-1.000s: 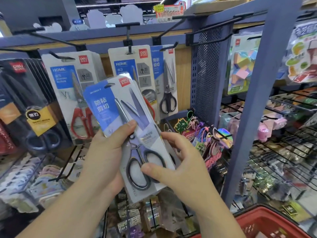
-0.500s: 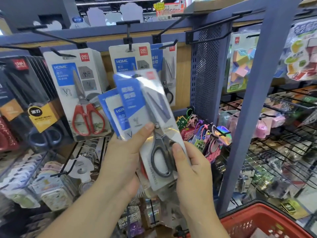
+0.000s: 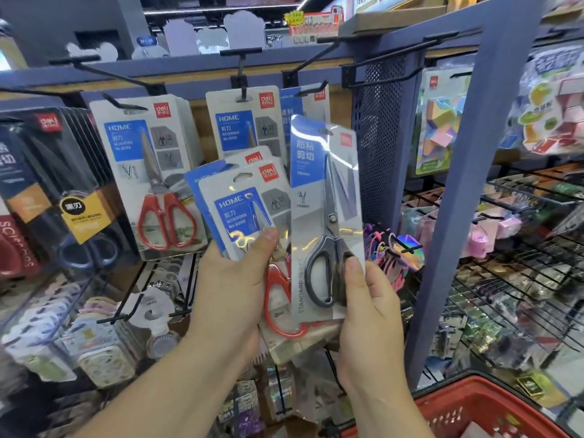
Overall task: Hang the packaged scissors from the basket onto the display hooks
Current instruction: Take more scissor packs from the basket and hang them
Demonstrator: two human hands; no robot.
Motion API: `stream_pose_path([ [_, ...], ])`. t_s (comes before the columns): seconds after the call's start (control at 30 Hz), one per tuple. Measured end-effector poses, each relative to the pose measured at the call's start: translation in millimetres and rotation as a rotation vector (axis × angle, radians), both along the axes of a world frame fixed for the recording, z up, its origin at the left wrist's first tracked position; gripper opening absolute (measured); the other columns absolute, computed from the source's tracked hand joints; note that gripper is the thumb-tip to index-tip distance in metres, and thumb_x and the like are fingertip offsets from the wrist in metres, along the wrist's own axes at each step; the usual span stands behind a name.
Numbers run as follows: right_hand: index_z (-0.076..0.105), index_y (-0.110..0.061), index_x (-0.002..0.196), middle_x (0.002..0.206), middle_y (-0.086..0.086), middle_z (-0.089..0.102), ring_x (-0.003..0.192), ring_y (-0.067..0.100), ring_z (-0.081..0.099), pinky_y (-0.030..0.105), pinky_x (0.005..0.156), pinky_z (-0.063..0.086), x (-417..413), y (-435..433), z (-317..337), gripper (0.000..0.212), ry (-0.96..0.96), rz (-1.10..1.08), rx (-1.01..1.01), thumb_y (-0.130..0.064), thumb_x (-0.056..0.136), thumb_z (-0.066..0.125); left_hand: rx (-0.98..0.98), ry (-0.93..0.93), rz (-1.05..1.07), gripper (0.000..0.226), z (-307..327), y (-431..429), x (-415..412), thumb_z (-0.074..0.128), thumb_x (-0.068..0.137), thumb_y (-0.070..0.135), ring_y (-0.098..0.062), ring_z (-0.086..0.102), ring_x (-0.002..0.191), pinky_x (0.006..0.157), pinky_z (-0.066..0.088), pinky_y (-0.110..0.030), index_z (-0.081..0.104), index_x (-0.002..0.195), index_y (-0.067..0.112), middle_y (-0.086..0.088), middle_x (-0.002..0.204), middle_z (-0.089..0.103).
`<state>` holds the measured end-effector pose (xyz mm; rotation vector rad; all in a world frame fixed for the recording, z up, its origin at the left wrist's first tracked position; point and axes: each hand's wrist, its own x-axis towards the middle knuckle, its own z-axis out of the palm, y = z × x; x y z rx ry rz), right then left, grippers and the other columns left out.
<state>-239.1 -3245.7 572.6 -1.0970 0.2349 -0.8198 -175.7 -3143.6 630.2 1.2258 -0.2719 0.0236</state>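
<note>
The grey scissors pack (image 3: 327, 216) is pinched upright by the right hand (image 3: 369, 298), hole up for the hook (image 3: 316, 87) at 12 o'clock. Spare packs (image 3: 243, 210) are gripped by the left hand (image 3: 230, 279).

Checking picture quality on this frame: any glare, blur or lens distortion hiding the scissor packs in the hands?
Head view: glare streaks cross the plastic of the grey-handled pack in the right hand and the HOME pack in the left hand, yet both labels read; head view, right edge: the wire shelves are smeared; head view: the blue post leans, likely wide-angle distortion.
</note>
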Motion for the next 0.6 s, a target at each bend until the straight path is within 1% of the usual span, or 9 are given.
stream_pose_path([
  [0.07, 0.069, -0.01, 0.102, 0.099, 0.018, 0.075, 0.087, 0.022, 0.068, 0.043, 0.077, 0.058, 0.8, -0.2, 0.7, 0.033, -0.009, 0.033, 0.025, -0.042, 0.098, 0.064, 0.03, -0.016, 0.037, 0.016, 2.4, 0.6, 2.7, 0.071, 0.096, 0.012, -0.025, 0.078, 0.098, 0.096, 0.06, -0.054, 0.074, 0.111, 0.019, -0.002, 0.103, 0.082],
  [0.1, 0.069, -0.009, 0.104, 0.096, 0.014, 0.076, 0.085, 0.019, 0.069, 0.034, 0.073, 0.059, 0.9, -2.8, 1.1, 0.033, -0.016, 0.056, 0.039, -0.04, 0.094, 0.062, 0.039, -0.019, 0.043, 0.016, 3.7, 1.1, 4.3, 0.071, 0.096, 0.012, -0.025, 0.078, 0.099, 0.097, 0.059, -0.054, 0.074, 0.111, 0.019, -0.001, 0.103, 0.082],
  [0.13, 0.07, -0.009, 0.105, 0.096, 0.01, 0.078, 0.084, 0.016, 0.071, 0.028, 0.07, 0.059, 0.8, -7.2, 1.7, 0.034, -0.022, 0.081, 0.051, -0.038, 0.091, 0.06, 0.044, -0.016, 0.044, 0.017, 4.2, 2.0, 6.5, 0.071, 0.097, 0.012, -0.025, 0.078, 0.101, 0.099, 0.058, -0.055, 0.074, 0.112, 0.019, -0.001, 0.105, 0.082],
  [0.17, 0.071, -0.009, 0.107, 0.098, 0.009, 0.079, 0.085, 0.016, 0.072, 0.027, 0.07, 0.059, 0.3, -12.4, 3.5, 0.035, -0.025, 0.108, 0.059, -0.037, 0.089, 0.06, 0.043, -0.008, 0.043, 0.019, 4.7, 2.9, 8.3, 0.071, 0.097, 0.013, -0.026, 0.077, 0.103, 0.1, 0.057, -0.057, 0.074, 0.114, 0.019, -0.002, 0.107, 0.081],
  [0.27, 0.072, -0.012, 0.111, 0.106, 0.007, 0.079, 0.094, 0.017, 0.073, 0.031, 0.082, 0.059, 0.1, -33.2, 11.7, 0.037, -0.022, 0.122, -0.005, -0.039, 0.09, 0.059, 0.039, -0.003, 0.047, 0.022, 5.0, 7.0, 13.7, 0.071, 0.097, 0.016, -0.027, 0.077, 0.106, 0.1, 0.057, -0.057, 0.074, 0.118, 0.022, -0.001, 0.112, 0.081],
  [0.33, 0.071, -0.014, 0.109, 0.104, 0.004, 0.078, 0.093, 0.015, 0.072, 0.029, 0.079, 0.058, 2.6, -46.0, 19.5, 0.031, -0.032, 0.108, -0.06, -0.037, 0.093, 0.058, 0.034, -0.013, 0.057, 0.021, 6.2, 10.8, 15.9, 0.07, 0.097, 0.016, -0.022, 0.078, 0.103, 0.098, 0.059, -0.051, 0.073, 0.116, 0.024, 0.002, 0.109, 0.081],
  [0.43, 0.07, -0.016, 0.106, 0.1, 0.001, 0.078, 0.089, 0.012, 0.071, 0.025, 0.075, 0.058, 10.9, -60.2, 31.3, 0.019, -0.041, 0.089, -0.149, -0.027, 0.103, 0.055, 0.017, 0.001, 0.066, 0.02, 10.6, 17.4, 18.7, 0.069, 0.098, 0.018, -0.026, 0.078, 0.1, 0.091, 0.061, -0.048, 0.073, 0.116, 0.025, 0.001, 0.108, 0.081],
  [0.53, 0.068, -0.015, 0.103, 0.092, -0.006, 0.076, 0.086, 0.009, 0.068, 0.02, 0.072, 0.054, 21.6, -67.9, 39.5, 0.018, -0.04, 0.049, -0.202, -0.022, 0.107, 0.052, 0.022, -0.025, 0.094, 0.025, 13.8, 25.1, 23.2, 0.069, 0.098, 0.019, -0.026, 0.077, 0.106, 0.098, 0.058, -0.054, 0.072, 0.122, 0.024, 0.001, 0.113, 0.08],
  [0.6, 0.07, -0.019, 0.101, 0.093, -0.004, 0.075, 0.088, 0.012, 0.067, 0.024, 0.075, 0.054, 28.2, -69.8, 40.5, 0.018, -0.028, 0.026, -0.192, -0.024, 0.107, 0.054, 0.021, -0.035, 0.107, 0.026, 15.3, 29.3, 25.4, 0.071, 0.098, 0.021, -0.028, 0.076, 0.109, 0.102, 0.056, -0.058, 0.071, 0.124, 0.025, 0.0, 0.116, 0.08],
])
